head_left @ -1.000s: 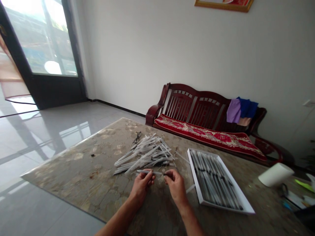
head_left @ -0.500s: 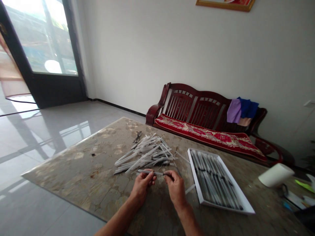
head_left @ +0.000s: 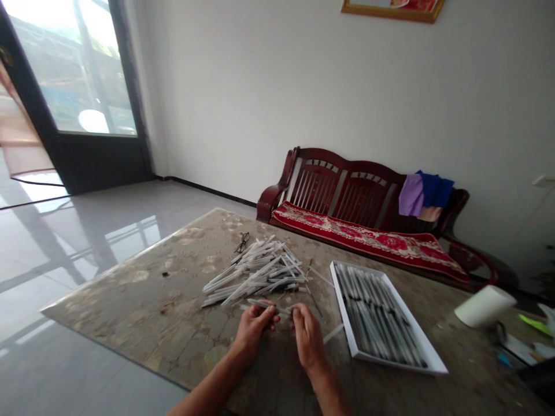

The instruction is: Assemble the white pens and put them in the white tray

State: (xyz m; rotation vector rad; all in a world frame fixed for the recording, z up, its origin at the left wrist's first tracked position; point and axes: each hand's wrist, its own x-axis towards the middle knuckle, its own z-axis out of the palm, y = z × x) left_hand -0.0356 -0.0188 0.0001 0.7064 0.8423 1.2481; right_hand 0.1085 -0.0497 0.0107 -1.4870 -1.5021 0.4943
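Note:
My left hand [head_left: 255, 328] pinches a slim, pale pen [head_left: 258, 303] between thumb and fingers, its end sticking out to the left. Close beside it, my right hand [head_left: 309, 335] has its fingertips closed at the pen's right end; the exact spot they grip is too small to make out. Just beyond both hands lies a loose pile of whitish, stick-like pen parts [head_left: 260, 267]. To the right stands a white shallow box [head_left: 347, 329] filled with rows of similar pens [head_left: 377, 312] with dark ends.
Black eyeglasses [head_left: 243, 241] lie behind the pile on the stone-patterned table [head_left: 130, 300]. A white paper roll [head_left: 484, 306] lies at the right, near assorted clutter. A dark red wooden bench [head_left: 347, 185] stands behind the table. One loose stick [head_left: 333, 334] rests beside the box.
My right hand has turned more upright and its fingers have curled in. The pen tilts more, sloping down to the right. The pile and box stay as they were.

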